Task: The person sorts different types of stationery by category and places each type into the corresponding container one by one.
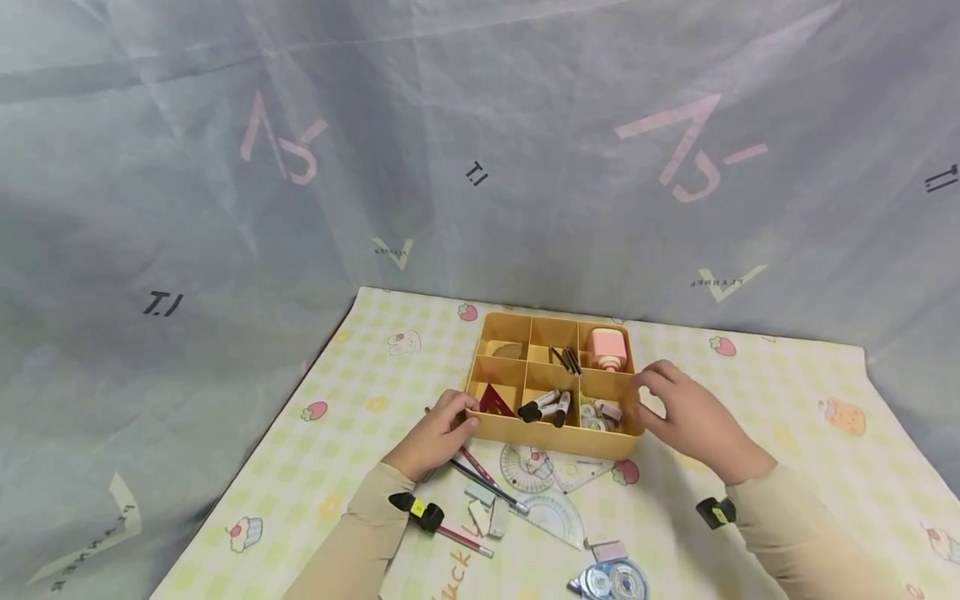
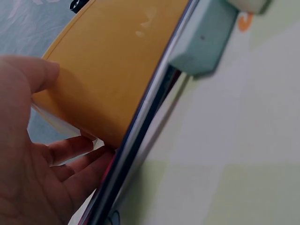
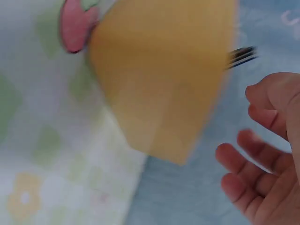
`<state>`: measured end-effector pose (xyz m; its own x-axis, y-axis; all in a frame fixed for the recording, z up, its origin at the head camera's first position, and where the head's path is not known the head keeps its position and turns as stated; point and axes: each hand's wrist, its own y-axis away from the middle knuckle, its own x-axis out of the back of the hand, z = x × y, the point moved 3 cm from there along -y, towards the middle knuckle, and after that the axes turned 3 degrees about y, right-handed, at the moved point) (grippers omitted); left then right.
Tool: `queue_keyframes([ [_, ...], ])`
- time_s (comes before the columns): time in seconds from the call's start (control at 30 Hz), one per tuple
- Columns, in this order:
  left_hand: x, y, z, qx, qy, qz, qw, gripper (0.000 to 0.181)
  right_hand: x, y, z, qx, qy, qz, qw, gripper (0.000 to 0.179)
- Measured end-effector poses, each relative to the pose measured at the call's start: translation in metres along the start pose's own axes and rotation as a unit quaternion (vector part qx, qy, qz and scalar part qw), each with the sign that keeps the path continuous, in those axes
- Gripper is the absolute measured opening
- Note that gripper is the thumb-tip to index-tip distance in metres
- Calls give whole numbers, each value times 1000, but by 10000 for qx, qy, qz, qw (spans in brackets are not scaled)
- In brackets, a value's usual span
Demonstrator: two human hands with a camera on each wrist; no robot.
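Note:
A yellow desk organizer (image 1: 555, 433) with several compartments stands on the table. My left hand (image 1: 435, 433) grips its near left corner; in the left wrist view the thumb lies on the organizer wall (image 2: 108, 65) and the other fingers reach around its edge. At the right side is my right hand (image 1: 693, 421), its fingers loosely bent and, in the right wrist view, apart from the organizer (image 3: 159, 89). Inside sit a pink bottle-shaped item (image 1: 608, 347), black lead-like sticks (image 1: 572, 361), black-capped markers (image 1: 547, 405), a dark red triangular piece (image 1: 494, 401) and correction tape (image 1: 592, 417).
In front of the organizer lie pencils (image 1: 465, 542), erasers (image 1: 497, 518), a clear protractor (image 1: 555, 517), a set square (image 1: 581, 472) and a blue correction tape (image 1: 618, 581). A checked cloth (image 1: 780, 400) covers the table; a grey curtain (image 1: 525, 167) hangs behind.

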<state>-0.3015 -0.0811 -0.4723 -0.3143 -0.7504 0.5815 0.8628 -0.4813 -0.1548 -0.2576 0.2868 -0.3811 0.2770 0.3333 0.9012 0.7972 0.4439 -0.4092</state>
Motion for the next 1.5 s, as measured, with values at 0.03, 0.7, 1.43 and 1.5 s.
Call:
queue_keyframes([
  [0.03,1,0,1,1,-7,6,10000,11,6,1,-5,266,52,110,9996,22],
  [0.7,-1,-5,-7,-4,109,6,9999,9,-39,52,-93,3166,-352,-1963,9274,26],
  [1.43,0,-6,-5,118,-65,39,9999,7,28,-20,-25,1003,-95,-1691,9804,47],
  [1.5,-1,-5,-5,139,-73,52,9999,7,24,-29,-11,692,-71,-1841,9804,44],
])
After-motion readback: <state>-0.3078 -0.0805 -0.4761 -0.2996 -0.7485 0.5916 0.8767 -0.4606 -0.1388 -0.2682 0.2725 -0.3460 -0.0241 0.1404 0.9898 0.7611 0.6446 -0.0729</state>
